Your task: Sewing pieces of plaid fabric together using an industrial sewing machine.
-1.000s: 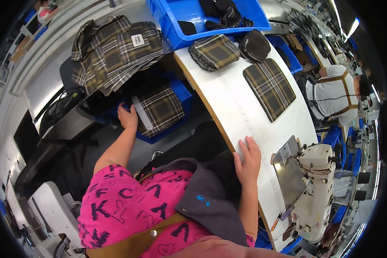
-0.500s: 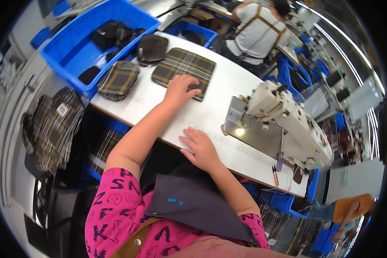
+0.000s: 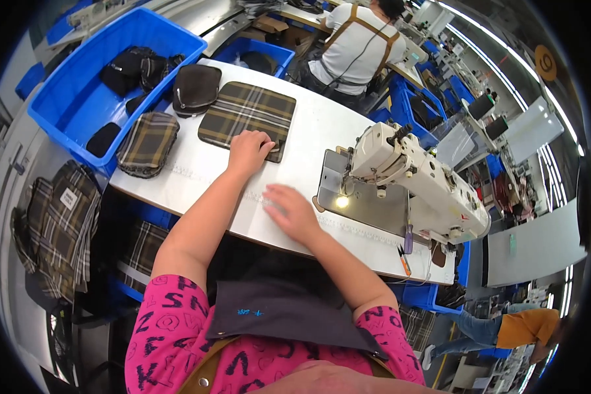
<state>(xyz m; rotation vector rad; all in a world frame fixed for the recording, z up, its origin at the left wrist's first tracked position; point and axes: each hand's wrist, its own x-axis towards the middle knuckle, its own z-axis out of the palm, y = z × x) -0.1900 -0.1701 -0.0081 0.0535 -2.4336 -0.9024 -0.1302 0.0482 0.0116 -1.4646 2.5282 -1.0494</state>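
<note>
Panel: since half a second ago, my left hand has gone from its middle to its near edge; it lies flat on the table, under and beyond those fingertips.
Left fingers: bent, close together; whether they pinch the panel, I cannot tell.
Right hand: closer to the left than before, blurred; fingers loosely apart, nothing seen in them.
Panel's stage: it lies well apart from the machine, so I judge only handling is done, sewing here not begun; whether its edges carry earlier stitching, I cannot tell.
Stack: plaid, left of my left fingers, untouched.
Pouch: dark, beyond those fingers and leftward.
Bin: farther left, holding dark pieces.
Machine: right of my right fingers, lamp lit.
</note>
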